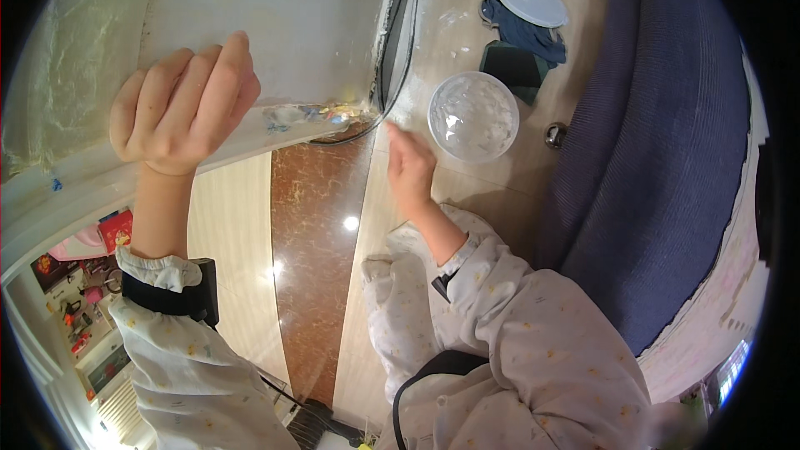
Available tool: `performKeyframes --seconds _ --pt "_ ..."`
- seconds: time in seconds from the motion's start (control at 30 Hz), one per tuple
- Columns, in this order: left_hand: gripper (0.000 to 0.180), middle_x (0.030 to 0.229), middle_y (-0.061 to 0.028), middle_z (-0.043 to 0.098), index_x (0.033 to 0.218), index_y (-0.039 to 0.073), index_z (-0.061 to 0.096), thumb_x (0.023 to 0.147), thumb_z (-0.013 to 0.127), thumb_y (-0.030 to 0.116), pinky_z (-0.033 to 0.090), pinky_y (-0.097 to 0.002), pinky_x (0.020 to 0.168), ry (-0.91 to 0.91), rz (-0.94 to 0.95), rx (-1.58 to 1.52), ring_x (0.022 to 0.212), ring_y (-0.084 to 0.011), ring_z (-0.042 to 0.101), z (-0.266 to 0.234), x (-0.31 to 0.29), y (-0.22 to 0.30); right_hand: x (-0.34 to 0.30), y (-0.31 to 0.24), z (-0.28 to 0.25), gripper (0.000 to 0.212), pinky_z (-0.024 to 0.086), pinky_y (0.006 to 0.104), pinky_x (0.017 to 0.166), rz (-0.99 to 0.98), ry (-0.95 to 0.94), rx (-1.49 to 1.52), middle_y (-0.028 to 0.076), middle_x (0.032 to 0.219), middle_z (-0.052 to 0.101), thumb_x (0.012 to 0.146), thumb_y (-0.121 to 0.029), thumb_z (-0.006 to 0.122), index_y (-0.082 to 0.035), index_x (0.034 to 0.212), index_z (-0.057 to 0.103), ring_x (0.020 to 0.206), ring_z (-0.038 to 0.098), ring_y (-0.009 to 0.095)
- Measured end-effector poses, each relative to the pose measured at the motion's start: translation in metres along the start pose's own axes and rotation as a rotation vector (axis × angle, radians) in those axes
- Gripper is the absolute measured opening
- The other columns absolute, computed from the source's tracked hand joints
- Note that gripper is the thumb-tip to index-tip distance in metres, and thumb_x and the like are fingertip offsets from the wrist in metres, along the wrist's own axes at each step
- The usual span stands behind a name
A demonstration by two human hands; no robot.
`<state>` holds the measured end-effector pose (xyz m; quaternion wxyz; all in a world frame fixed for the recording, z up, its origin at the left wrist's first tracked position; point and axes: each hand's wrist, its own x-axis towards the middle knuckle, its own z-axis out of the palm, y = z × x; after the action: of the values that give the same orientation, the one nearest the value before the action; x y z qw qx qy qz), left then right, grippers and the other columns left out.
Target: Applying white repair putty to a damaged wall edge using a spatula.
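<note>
My left hand [185,108] is raised in front of the pale wall surface [275,25], its back toward me and its fingers curled closed. Whatever lies inside that curl, if anything, is hidden. Lower and to the right, my right hand [411,168] reaches toward the wall's bottom corner, where the worn, flaking edge [333,113] meets a black cable [403,58]. One finger points forward while the others are folded; I cannot make out anything held. Right of this hand stands a round white tub [473,150] containing white paste [492,114].
Beyond the tub, a white lid [532,2] rests on dark cloth [525,37] beside a dark green flat piece [510,68]. A metal doorstop [555,135] stands near the blue ribbed sofa [658,158] on the right. A brown marble strip [317,242] crosses the floor. White crumbs lie near the cable.
</note>
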<state>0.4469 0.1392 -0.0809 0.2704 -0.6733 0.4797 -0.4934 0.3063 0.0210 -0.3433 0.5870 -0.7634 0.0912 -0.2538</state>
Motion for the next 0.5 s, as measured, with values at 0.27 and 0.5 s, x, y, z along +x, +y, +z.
performKeyframes --seconds 0.27,0.5 --pt "0.014 0.059 0.0155 0.054 0.072 0.028 0.065 0.068 0.060 0.016 0.035 -0.0179 0.063 0.013 0.008 0.000 0.060 -0.0012 0.055 -0.001 -0.002 0.001 0.132 0.030 0.046 0.028 0.045 0.0452 0.064 0.026 0.135 -0.119 0.019 0.073 0.059 0.080 0.002 0.056 -0.006 0.104 0.066 0.072 0.057 0.036" --pt "0.015 0.060 0.0155 0.054 0.074 0.029 0.065 0.068 0.060 0.016 0.035 -0.0177 0.063 -0.006 0.012 0.000 0.060 -0.0012 0.056 -0.002 -0.005 0.000 0.023 0.019 0.041 0.034 0.049 0.0441 0.071 0.062 -0.216 0.006 0.019 0.079 0.062 0.078 0.004 0.054 -0.004 0.108 0.064 0.080 0.061 0.037"
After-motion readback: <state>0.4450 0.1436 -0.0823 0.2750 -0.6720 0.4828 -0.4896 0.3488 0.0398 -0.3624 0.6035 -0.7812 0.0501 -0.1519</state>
